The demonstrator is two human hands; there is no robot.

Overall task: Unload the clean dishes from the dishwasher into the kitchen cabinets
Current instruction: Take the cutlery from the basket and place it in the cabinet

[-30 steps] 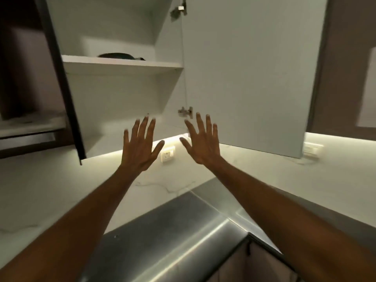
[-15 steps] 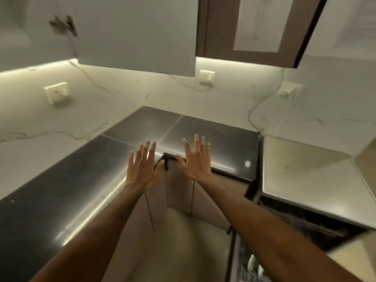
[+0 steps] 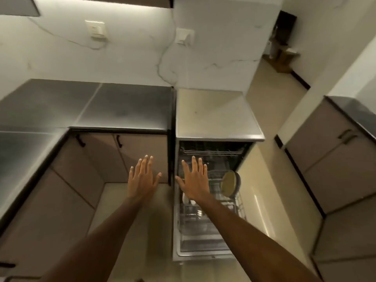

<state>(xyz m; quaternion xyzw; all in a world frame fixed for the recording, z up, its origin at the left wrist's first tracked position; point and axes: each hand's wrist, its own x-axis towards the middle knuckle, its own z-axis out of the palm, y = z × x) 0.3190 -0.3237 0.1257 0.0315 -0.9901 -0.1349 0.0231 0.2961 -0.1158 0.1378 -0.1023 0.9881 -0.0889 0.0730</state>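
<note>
The left hand [image 3: 142, 181] and right hand [image 3: 195, 180] are reaching forward side by side, palms down, fingers straight and spread, both released and holding nothing. Directly below the right hand, the dishwasher [image 3: 205, 200] is standing open with its lower rack [image 3: 213, 212] pulled out. Just right of that hand, a round pan [image 3: 230, 184] is standing on edge in the rack. Beyond both hands, a dark tabletop [image 3: 122, 106] is running along the wall. No writing or labels are legible anywhere.
</note>
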